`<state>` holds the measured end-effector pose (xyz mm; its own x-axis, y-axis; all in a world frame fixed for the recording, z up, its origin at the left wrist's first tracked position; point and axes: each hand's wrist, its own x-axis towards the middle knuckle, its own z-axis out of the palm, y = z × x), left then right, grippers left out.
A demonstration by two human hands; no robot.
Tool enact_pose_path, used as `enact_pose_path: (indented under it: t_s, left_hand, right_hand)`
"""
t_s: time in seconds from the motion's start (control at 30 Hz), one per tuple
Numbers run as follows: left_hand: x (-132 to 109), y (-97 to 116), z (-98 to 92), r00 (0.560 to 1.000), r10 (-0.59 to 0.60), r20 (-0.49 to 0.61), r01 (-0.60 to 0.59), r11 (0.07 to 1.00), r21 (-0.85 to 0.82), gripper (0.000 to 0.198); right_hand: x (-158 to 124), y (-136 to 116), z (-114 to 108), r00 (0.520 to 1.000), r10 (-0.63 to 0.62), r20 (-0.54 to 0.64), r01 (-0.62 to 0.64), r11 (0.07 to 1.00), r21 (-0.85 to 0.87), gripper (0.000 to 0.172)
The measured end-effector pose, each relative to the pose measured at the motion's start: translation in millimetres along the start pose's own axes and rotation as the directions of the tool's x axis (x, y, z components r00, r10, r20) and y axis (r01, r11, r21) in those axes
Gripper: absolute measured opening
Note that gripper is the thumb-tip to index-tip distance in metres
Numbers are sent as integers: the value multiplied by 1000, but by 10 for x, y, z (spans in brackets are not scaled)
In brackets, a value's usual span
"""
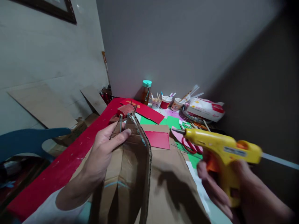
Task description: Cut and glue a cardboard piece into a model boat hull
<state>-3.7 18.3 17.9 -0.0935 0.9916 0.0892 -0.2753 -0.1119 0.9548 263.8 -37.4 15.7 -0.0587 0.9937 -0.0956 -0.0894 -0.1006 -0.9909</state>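
Observation:
My left hand [105, 149] grips the upper end of a folded cardboard piece [133, 155], thumb pressed on its inner face. The piece stands up from the work surface, its corrugated edge facing right. Bluish glue streaks run along that edge, and a light blue line crosses the inside lower down. My right hand [224, 186] is wrapped round the handle of a yellow hot glue gun [215, 141], with a finger at the orange trigger. The dark nozzle points left, apart from the cardboard. A pale glue stick [279, 160] sticks out of the gun's back.
Flat cardboard [173, 183] covers the near table. Red-handled scissors [190, 147], red card [157, 140] and green paper lie beyond. At the back stand a bottle [146, 91], several cups of sticks and pens, and a tissue pack [203, 109]. A blue chair [28, 138] is at left.

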Motion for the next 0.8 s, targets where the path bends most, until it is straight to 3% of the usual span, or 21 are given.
enact_pose_path:
  t_s: [0.03, 0.1, 0.27, 0.37, 0.47, 0.57, 0.7, 0.77, 0.8]
  left_hand:
    - [7, -7, 5, 1000, -19, 8, 19, 1000, -11, 13]
    - [7, -20, 17, 997, -54, 50, 56, 998, -34, 18]
    - [-38, -36, 40, 986, -121, 117, 131, 989, -76, 43]
    - [-75, -28, 50, 987, -112, 116, 120, 991, -63, 39]
    - [-108, -12, 69, 983, -127, 133, 137, 988, -67, 35]
    - [-128, -11, 91, 983, -113, 142, 120, 992, -39, 33]
    - [-150, -57, 110, 985, -103, 137, 102, 995, 15, 35]
    - [-168, -90, 130, 986, -115, 124, 112, 993, 26, 40]
    - [-178, -105, 146, 986, -118, 120, 115, 993, 33, 42]
  right_hand:
    - [81, 58, -12, 1000, 10, -29, -6, 990, 139, 50]
    - [232, 191, -58, 994, 84, -71, -68, 978, 200, 41]
    - [396, 462, -130, 956, 271, 113, -256, 958, -129, 67]
    - [372, 492, -84, 923, 346, 169, -282, 906, -316, 75]
    - [344, 448, -58, 979, 198, 40, -129, 764, -632, 72]
    - [333, 386, -95, 996, -23, -83, -65, 430, -901, 67]
    - [273, 280, -132, 987, -97, -128, -124, 41, -991, 61]
    - [200, 198, -82, 982, -177, -70, -60, 63, -996, 60]
    - [155, 151, -35, 975, -220, -7, 25, 140, -990, 59]
